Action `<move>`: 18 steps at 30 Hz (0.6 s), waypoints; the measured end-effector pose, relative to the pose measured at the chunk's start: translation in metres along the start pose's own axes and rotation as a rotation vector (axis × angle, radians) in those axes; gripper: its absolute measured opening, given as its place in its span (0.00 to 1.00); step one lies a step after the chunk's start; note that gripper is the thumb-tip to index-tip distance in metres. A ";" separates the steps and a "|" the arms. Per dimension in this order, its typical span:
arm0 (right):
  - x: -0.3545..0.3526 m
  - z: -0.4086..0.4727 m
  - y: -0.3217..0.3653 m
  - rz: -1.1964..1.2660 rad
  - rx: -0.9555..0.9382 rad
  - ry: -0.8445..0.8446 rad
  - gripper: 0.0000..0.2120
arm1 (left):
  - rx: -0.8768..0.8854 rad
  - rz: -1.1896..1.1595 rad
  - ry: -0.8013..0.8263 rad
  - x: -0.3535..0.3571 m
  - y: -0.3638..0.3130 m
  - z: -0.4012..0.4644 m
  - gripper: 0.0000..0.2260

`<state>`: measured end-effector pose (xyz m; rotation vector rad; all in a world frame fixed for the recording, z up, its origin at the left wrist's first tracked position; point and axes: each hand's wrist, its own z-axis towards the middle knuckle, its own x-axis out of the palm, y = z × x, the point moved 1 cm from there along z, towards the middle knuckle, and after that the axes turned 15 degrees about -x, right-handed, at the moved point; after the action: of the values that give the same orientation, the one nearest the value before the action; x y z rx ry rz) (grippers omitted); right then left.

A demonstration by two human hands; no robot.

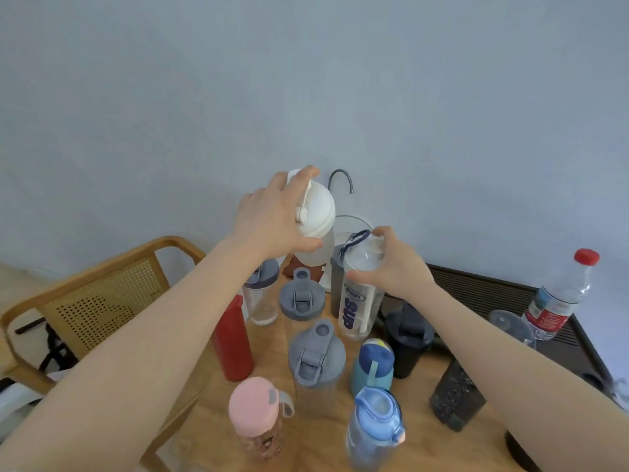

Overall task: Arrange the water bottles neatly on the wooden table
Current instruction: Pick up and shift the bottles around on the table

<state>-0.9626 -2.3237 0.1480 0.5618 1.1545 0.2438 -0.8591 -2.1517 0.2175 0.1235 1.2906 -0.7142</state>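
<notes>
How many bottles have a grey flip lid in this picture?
3: the far-left grey-lidded bottle, the middle grey-lidded bottle beside it, and the near grey-lidded bottle in front. The arms may hide others.

Single wide-angle view from head height, facing forward and down, close over the counter (pixel 422 376) crowded with bottles; blank wall (pixel 306 80) far, chair (pixel 102 294) at left.
</notes>
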 end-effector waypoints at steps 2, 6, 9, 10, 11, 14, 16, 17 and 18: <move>0.012 0.007 -0.009 -0.036 0.016 0.072 0.38 | -0.002 0.002 0.029 0.009 0.004 0.014 0.43; 0.037 0.015 -0.027 -0.078 0.049 0.185 0.37 | -0.006 0.026 0.087 0.028 0.010 0.042 0.43; 0.055 0.017 -0.035 -0.090 0.053 0.262 0.36 | -0.010 0.043 0.137 0.047 0.017 0.058 0.43; 0.060 0.017 -0.036 -0.089 0.058 0.281 0.36 | -0.013 0.037 0.157 0.054 0.019 0.062 0.43; 0.063 0.017 -0.037 -0.086 0.063 0.291 0.35 | -0.011 0.030 0.173 0.061 0.020 0.068 0.43; 0.068 0.024 -0.039 -0.093 0.066 0.310 0.36 | 0.028 0.055 0.222 0.076 0.023 0.088 0.44; 0.068 0.029 -0.040 -0.091 0.077 0.349 0.40 | 0.060 0.112 0.244 0.086 0.028 0.101 0.43; 0.068 0.030 -0.041 -0.102 0.088 0.378 0.42 | 0.069 0.135 0.255 0.092 0.031 0.108 0.44; 0.067 0.030 -0.041 -0.126 0.099 0.410 0.44 | 0.077 0.145 0.272 0.098 0.036 0.114 0.44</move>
<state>-0.9127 -2.3362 0.0809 0.5373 1.6006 0.1980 -0.7358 -2.2172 0.1529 0.3837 1.4960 -0.6368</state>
